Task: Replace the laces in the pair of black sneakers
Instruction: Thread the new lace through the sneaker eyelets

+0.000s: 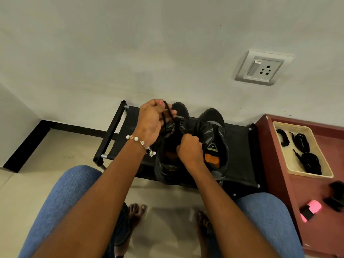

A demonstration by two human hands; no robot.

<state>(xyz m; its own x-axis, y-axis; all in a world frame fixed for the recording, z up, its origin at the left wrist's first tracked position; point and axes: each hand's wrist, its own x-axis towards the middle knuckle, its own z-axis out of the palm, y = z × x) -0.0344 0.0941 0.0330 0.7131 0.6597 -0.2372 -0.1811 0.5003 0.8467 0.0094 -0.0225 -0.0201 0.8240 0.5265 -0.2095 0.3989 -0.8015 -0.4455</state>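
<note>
The left hand [155, 121] and right hand [189, 148] cover most of the near black lace-up sneaker [167, 164], so its eyelets and tongue cannot be made out, nor where the thin black lace [168, 112] enters the shoe. The right hand's curled fingers hide whatever they grip. The print on the orange insole of the second black sneaker [212, 142] is too small to read. The black fabric-topped low rack [240, 157] is partly hidden behind both shoes. On the dark red cabinet top [297, 183], a black object [336, 196] is cut off by the right edge, and the pink-and-black item [310, 210] is too blurred to identify.
</note>
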